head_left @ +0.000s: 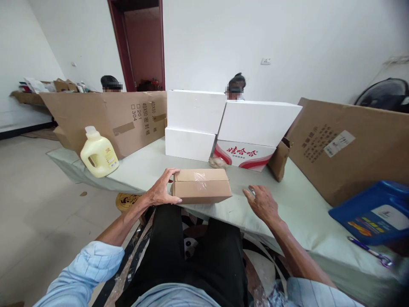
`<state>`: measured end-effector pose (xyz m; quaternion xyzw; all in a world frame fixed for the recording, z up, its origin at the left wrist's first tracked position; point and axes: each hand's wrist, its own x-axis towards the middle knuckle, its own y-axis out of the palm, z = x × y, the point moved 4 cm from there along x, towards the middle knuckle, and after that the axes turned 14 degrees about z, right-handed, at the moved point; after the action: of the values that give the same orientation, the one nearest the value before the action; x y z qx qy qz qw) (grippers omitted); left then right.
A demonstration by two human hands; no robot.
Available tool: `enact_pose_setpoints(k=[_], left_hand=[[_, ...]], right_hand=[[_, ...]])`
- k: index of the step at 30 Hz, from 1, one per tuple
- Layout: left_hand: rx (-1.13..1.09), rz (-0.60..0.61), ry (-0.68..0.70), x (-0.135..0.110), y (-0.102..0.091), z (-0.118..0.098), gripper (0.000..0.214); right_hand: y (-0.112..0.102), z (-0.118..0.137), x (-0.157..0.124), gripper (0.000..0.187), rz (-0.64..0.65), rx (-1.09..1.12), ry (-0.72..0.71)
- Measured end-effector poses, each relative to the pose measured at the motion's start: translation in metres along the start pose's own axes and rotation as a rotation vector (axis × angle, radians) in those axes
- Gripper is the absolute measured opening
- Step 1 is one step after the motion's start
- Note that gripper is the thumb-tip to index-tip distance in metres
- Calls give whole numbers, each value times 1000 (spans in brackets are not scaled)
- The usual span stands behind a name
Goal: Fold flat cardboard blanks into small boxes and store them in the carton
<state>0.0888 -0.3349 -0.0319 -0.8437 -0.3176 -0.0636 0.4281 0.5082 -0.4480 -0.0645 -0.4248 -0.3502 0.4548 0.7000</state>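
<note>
A small brown cardboard box (202,185), sealed with clear tape on top, lies at the near edge of the pale green table (294,200). My left hand (162,188) grips the box's left end, thumb below and fingers over the top corner. My right hand (262,202) rests on the table to the right of the box, apart from it, fingers curled over a small shiny object I cannot make out.
A yellow detergent jug (98,153) stands at the table's left. White foam boxes (230,121) and a red-printed carton (244,155) sit behind, flanked by tall cardboard sheets (121,115). A blue bin (377,211) and scissors (370,251) lie right. Two people sit behind the boxes.
</note>
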Motion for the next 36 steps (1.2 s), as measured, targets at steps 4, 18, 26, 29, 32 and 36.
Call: enact_pose_setpoints(k=[4,18,26,29,32,36], left_hand=[[-64,-55,-36,-2,6,4,101],[-129,-168,-54,-8,15,4,76],[-49,-158,11,-13,15,-12,74],[-18,-156,54,-14,17,-16,75],[1,-159,84,-14,18,-19,76],[23,-161,66,-14,18,-24,76]], right_hand=[[7,-49,12,32,137,-256,268],[-17,-16,-5,39,-90,-45,82],[-48,131,-63,41,-37,-67,-733],[-49,145,-65,43,-38,-143,-782],[-47,146,-62,43,-44,-181,-811],[-47,147,-60,44,-41,-215,-810]])
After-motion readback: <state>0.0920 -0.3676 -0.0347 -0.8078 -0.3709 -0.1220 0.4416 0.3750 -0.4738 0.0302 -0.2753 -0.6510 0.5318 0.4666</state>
